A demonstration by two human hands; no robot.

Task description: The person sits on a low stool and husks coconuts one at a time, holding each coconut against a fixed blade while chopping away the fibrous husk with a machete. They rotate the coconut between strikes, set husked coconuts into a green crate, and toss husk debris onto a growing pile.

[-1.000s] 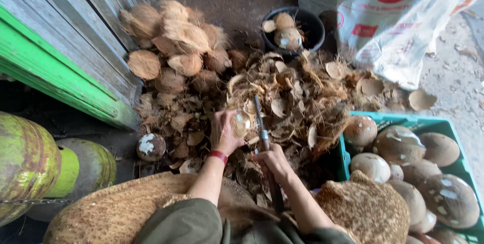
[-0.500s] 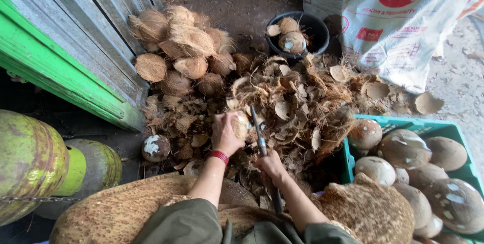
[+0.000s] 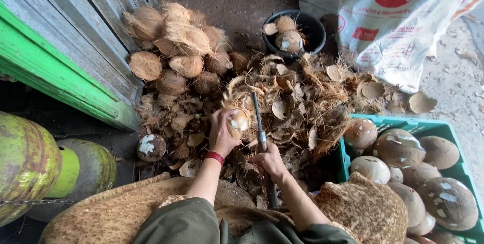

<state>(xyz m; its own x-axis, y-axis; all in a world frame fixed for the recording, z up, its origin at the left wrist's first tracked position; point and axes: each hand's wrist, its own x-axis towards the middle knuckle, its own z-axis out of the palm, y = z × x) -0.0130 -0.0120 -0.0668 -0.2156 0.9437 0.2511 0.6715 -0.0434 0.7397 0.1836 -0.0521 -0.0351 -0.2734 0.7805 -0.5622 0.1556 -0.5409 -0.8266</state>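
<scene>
Your left hand (image 3: 222, 132) still grips the half-peeled coconut (image 3: 238, 121), fingers wrapped; right hand (image 3: 270, 162) stays fisted on the knife (image 3: 260, 129), blade toward 12 o'clock; peeling unfinished.

A grey plank wall (image 3: 91, 17) with a green board (image 3: 65, 80) runs along the left; beyond lies bare dirt ground (image 3: 227, 2), lit by daylight.
</scene>
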